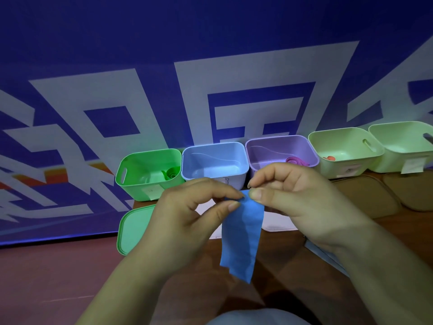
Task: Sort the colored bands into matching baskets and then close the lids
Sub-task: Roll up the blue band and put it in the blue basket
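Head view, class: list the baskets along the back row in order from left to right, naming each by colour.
green basket → blue basket → purple basket → pale green basket → second pale green basket

We seem to be in a staged demonstration booth, not a home. Beyond our left grip and right grip, a wooden bench carries a row of pastel baskets with paper labels. Right behind them hangs a huge blue banner with giant white characters.
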`<action>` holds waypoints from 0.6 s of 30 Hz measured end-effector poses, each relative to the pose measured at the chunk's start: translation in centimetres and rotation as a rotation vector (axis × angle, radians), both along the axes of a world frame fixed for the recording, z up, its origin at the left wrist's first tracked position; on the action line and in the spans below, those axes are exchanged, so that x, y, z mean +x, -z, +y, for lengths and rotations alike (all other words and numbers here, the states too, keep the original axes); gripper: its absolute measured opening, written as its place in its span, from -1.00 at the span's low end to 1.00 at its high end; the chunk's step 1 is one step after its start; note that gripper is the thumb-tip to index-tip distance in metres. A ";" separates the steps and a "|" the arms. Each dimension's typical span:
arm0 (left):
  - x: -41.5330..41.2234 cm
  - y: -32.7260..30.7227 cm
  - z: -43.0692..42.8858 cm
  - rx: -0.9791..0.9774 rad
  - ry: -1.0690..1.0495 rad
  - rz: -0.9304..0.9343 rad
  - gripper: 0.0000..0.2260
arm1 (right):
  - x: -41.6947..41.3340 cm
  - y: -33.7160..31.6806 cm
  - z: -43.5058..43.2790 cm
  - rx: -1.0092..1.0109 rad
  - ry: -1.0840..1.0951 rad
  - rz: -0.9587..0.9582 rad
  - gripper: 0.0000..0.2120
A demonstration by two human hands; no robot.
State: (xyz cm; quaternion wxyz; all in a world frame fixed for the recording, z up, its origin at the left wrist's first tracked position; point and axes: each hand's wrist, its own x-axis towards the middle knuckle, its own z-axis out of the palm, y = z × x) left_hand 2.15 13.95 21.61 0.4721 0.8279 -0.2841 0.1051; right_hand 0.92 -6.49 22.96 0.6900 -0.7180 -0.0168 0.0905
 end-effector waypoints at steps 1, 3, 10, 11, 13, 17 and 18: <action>0.0 0.0 0.0 0.019 -0.005 -0.001 -0.83 | 0.0 0.2 0.1 0.014 0.008 0.025 -0.85; -0.2 0.1 0.0 0.016 -0.030 0.033 -0.77 | -0.2 0.4 0.3 0.054 0.017 0.063 -0.94; -0.5 1.1 -0.4 -0.145 -0.096 0.212 -0.76 | -0.6 1.1 0.2 -0.009 0.014 -0.009 -0.87; -0.6 1.1 -0.5 -0.156 -0.099 0.237 -0.75 | -0.8 1.2 0.0 -0.024 0.013 -0.033 -0.84; -0.6 1.1 -0.8 -0.176 -0.096 0.274 -0.74 | -1.1 1.4 -0.4 -0.015 0.020 -0.064 -0.81; -0.9 1.0 -1.8 -0.248 -0.081 0.355 -0.73 | -1.6 1.8 -1.3 0.016 0.042 -0.123 -0.73; -1.0 1.1 -2.1 -0.266 -0.083 0.376 -0.73 | -1.7 1.7 -1.5 0.022 0.047 -0.138 -0.72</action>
